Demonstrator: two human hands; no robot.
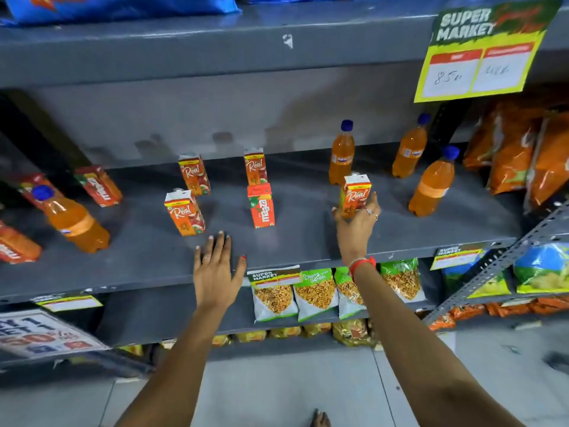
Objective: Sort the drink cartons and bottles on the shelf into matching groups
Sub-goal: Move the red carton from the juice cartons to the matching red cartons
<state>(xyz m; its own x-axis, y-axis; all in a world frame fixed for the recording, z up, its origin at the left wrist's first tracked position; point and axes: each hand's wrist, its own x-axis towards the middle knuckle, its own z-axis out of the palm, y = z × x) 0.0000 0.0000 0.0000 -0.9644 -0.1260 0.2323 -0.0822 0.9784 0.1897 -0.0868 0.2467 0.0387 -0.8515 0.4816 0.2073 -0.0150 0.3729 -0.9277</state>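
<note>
Head view shows the right hand (357, 221) clamped around a Real carton (355, 195) on the grey shelf (301, 241) near three orange bottles, while the left hand (215, 269) rests flat, fingers spread, at the shelf's front edge.

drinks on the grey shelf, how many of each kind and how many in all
Real cartons: 4, at, and one held in the right hand at
Maaza cartons: 4, at
Orange bottles with blue caps: 4, at
Total: 12
</note>
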